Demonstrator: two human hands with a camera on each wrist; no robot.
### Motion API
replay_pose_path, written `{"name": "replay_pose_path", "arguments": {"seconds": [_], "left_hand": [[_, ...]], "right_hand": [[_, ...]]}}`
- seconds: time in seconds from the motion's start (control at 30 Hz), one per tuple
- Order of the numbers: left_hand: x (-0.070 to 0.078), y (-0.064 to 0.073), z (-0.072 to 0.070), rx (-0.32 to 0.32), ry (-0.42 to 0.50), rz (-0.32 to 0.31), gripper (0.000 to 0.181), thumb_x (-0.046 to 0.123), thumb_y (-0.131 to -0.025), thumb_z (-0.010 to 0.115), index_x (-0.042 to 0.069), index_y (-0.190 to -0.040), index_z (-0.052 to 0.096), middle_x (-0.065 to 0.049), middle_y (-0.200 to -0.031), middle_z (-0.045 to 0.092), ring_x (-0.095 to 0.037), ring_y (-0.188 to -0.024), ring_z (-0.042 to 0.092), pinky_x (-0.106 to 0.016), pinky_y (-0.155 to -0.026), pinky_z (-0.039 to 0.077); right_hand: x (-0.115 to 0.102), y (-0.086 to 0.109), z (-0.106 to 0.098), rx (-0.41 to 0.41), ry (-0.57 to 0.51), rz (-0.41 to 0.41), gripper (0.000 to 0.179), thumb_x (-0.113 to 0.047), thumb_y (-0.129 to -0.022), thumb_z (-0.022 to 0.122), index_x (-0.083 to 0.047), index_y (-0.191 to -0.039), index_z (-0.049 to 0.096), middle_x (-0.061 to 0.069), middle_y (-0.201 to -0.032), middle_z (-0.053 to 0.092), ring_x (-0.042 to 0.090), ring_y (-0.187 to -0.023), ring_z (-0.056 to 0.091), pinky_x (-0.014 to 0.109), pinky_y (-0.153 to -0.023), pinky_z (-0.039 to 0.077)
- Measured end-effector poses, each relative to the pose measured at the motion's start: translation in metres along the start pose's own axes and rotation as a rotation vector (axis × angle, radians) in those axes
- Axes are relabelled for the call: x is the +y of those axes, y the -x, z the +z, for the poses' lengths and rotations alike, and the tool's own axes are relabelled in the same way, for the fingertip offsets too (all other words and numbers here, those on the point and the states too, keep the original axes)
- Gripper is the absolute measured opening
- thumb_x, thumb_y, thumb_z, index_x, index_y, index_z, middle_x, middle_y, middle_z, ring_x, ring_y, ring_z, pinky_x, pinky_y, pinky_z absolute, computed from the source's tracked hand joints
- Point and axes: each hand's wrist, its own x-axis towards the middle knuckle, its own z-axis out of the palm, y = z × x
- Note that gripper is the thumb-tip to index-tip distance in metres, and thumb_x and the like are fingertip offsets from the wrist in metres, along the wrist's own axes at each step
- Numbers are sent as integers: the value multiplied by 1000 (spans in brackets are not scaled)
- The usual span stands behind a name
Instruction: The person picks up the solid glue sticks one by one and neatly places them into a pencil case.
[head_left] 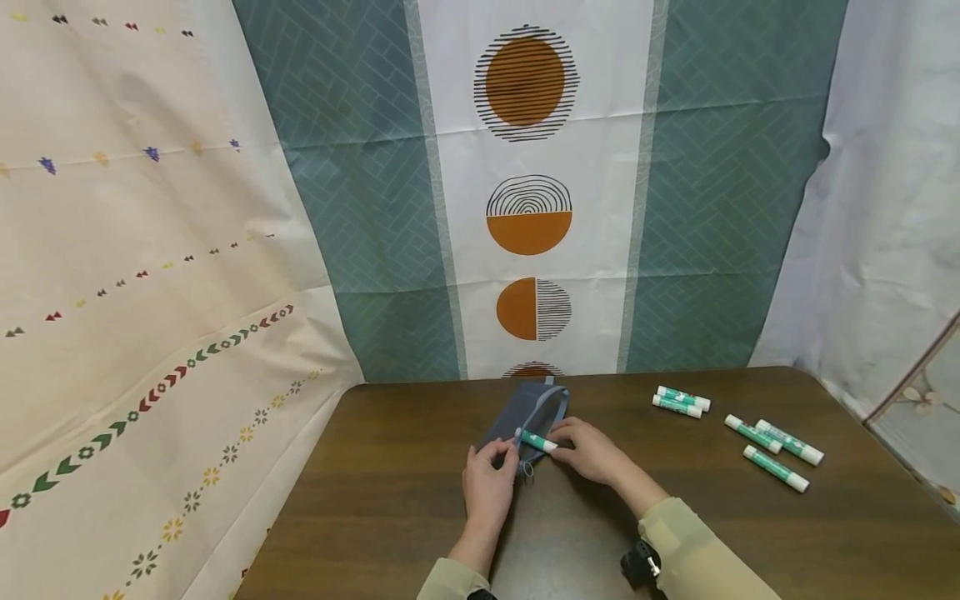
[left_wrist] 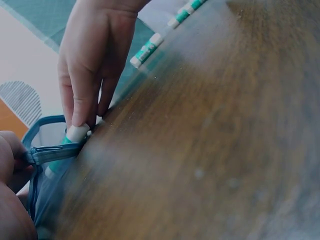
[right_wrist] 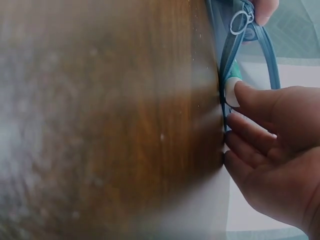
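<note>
A blue-grey zip pouch [head_left: 516, 412] lies on the table with its mouth open toward the right. My left hand [head_left: 489, 485] pinches the zipped edge of the pouch near its ring-shaped zip pull [right_wrist: 239, 22]. In my right hand [head_left: 588, 452] a green-and-white glue stick [head_left: 537, 441] is pinched by its white end. The other end of that glue stick is inside the pouch mouth, seen through the loop of the zip in the left wrist view. Thumb and fingers [right_wrist: 250, 100] of the right hand are right at the opening.
Several more green-and-white glue sticks lie at the right of the brown table [head_left: 390, 500]: a pair [head_left: 681, 401] toward the back and a group [head_left: 776, 454] nearer the right edge. Patterned cloths [head_left: 375, 208] hang behind the table and at its left side.
</note>
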Motion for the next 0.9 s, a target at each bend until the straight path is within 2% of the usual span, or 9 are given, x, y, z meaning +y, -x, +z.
{"name": "replay_pose_path", "arguments": {"seconds": [0.27,0.43,0.57,0.7,0.9], "left_hand": [[0,0,-1,3,4,9,6,12,-98,80,11,-96,86,-3,-110,84,-32,-119,77,-63,-130,31],[-1,1,0,0,0,9,7,11,-98,80,13,-94,86,1,-109,84,-31,-119,77,-61,-131,30],[-1,1,0,6,-2,9,7,11,-98,80,14,-94,86,-1,-110,84,-31,-118,78,-61,-131,31],[-1,0,0,6,-3,11,7,11,-97,80,13,-95,87,-3,-111,84,-31,-119,77,-61,-131,30],[-1,1,-1,0,0,3,7,10,-97,80,13,-96,87,0,-110,84,-30,-121,77,-61,-132,28]], "right_hand": [[-8,-4,4,60,52,16,16,-26,-104,78,-13,-110,86,13,-122,70,38,-115,66,60,-99,56],[-13,-7,9,72,90,57,16,-30,-103,79,-17,-109,88,15,-125,69,36,-113,62,57,-91,57],[-17,-11,14,79,125,83,14,-33,-102,80,-22,-107,87,14,-127,68,33,-111,60,55,-87,56],[-19,-14,19,86,148,83,13,-32,-103,80,-23,-108,87,13,-123,68,32,-109,58,52,-86,55],[-21,-16,24,98,142,95,14,-32,-102,81,-24,-111,88,12,-121,66,30,-108,55,50,-85,54]]}}
